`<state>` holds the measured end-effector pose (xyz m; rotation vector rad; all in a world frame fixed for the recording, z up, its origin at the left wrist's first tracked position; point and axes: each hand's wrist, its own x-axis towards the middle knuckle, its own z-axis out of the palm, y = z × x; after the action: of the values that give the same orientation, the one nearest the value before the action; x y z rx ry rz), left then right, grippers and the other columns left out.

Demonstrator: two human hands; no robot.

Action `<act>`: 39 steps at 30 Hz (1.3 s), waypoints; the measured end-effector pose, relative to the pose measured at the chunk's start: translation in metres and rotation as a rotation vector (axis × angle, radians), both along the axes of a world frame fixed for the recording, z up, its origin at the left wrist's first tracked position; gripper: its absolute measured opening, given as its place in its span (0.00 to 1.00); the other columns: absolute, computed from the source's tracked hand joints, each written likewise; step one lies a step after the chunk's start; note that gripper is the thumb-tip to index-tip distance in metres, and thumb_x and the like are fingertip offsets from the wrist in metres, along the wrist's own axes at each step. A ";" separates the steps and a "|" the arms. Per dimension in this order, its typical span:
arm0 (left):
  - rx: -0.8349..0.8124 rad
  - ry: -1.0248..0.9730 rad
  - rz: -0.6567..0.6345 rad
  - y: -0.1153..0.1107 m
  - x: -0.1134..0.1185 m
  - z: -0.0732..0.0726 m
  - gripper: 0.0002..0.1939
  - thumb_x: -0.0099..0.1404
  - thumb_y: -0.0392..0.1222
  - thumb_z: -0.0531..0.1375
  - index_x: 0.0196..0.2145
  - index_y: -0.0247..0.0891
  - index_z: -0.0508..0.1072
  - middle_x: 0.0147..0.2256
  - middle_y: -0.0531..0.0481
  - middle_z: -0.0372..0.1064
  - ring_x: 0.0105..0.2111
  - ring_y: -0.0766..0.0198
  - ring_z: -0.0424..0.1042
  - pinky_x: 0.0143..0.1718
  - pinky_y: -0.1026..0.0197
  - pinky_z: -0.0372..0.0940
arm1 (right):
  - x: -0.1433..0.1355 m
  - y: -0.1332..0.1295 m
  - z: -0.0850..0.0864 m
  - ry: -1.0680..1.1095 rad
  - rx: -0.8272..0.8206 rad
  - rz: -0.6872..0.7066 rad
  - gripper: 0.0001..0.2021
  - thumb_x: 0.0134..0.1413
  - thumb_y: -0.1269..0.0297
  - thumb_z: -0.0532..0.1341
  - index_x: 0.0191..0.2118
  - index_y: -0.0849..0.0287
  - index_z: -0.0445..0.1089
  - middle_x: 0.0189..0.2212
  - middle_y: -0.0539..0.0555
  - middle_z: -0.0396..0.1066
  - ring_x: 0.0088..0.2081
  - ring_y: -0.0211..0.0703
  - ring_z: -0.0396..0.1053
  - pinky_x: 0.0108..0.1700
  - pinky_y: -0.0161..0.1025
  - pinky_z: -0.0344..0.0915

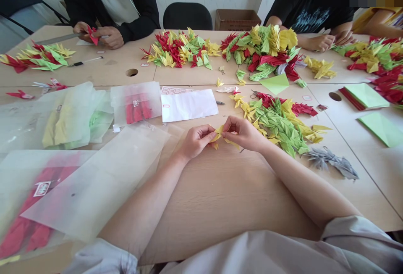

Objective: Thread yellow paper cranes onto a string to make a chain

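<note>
Between the fingertips of both hands, just above the table, is a small yellow origami crane [218, 133]. My left hand [197, 141] pinches it from the left with thumb and forefinger. From the other side my right hand [242, 133] pinches it too, fingers closed; part of the paper is hidden behind them. Beside my right hand lies a pile of green folded paper cranes [278, 125], with yellow and red ones around it. A bundle of grey folded paper [333, 162] is close to my right forearm. Beyond my hands lies a white sheet [190, 106].
Plastic sleeves holding red folded paper [138, 108] and yellow folded paper [58, 120] cover the left side. Across the table are a multicoloured crane pile [179, 49], a co-worker's hands [108, 37] with red paper, and another person's hands [330, 40]. Green square sheets [382, 129] lie right.
</note>
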<state>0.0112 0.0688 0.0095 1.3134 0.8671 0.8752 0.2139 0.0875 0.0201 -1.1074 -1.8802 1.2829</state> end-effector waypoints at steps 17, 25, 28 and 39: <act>0.039 0.060 -0.031 0.000 0.000 -0.003 0.16 0.66 0.49 0.60 0.29 0.32 0.73 0.27 0.48 0.72 0.26 0.67 0.72 0.31 0.65 0.67 | -0.001 -0.001 0.000 0.003 0.003 -0.004 0.07 0.54 0.64 0.64 0.32 0.60 0.66 0.28 0.50 0.68 0.28 0.37 0.64 0.29 0.34 0.61; 0.039 0.114 -0.119 -0.001 -0.001 -0.007 0.16 0.64 0.50 0.63 0.29 0.32 0.74 0.27 0.47 0.74 0.26 0.65 0.73 0.29 0.65 0.67 | 0.000 -0.001 0.002 0.016 -0.026 0.025 0.07 0.53 0.64 0.64 0.32 0.59 0.66 0.27 0.50 0.68 0.28 0.38 0.65 0.29 0.35 0.61; -0.021 0.058 -0.134 -0.001 -0.001 -0.006 0.17 0.63 0.51 0.64 0.29 0.32 0.74 0.28 0.46 0.75 0.26 0.64 0.74 0.29 0.63 0.69 | 0.000 -0.001 0.002 0.035 -0.063 0.035 0.07 0.54 0.63 0.64 0.32 0.59 0.65 0.26 0.49 0.67 0.27 0.37 0.65 0.28 0.34 0.59; -0.140 0.032 -0.157 0.000 -0.001 0.001 0.18 0.62 0.51 0.64 0.29 0.30 0.74 0.26 0.45 0.76 0.26 0.63 0.76 0.28 0.64 0.71 | -0.001 0.000 -0.001 0.070 -0.117 0.027 0.08 0.53 0.62 0.64 0.33 0.59 0.64 0.25 0.48 0.66 0.26 0.37 0.63 0.27 0.34 0.58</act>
<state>0.0104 0.0692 0.0103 1.2577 0.8233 0.6600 0.2128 0.0873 0.0190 -1.0852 -1.7935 1.4444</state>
